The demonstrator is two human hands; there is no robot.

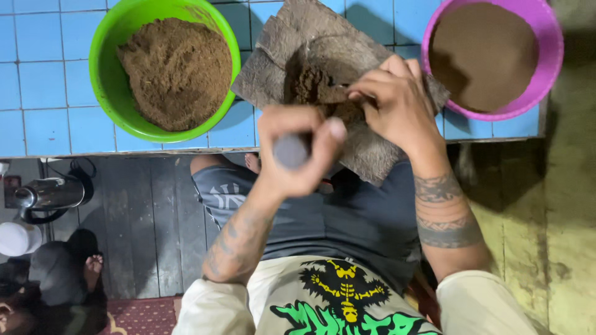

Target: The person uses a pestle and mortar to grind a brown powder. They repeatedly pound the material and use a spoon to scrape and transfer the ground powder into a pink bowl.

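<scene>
My left hand (298, 155) is closed around a short grey cylinder (290, 151), held upright just in front of a brown, rough sheet (292, 37) that lies on the blue tiled counter (43, 74) and hangs over its edge. My right hand (391, 102) rests on that sheet, fingers pinched at a small heap of brown crumbly material (313, 84) in its middle. Both forearms are tattooed.
A green bowl (102, 68) of coarse brown powder stands at the left of the sheet, a purple bowl (549, 56) of finer brown powder at the right. Below the counter edge are dark floorboards, a metal kettle (46, 195) and another person's foot (93, 263).
</scene>
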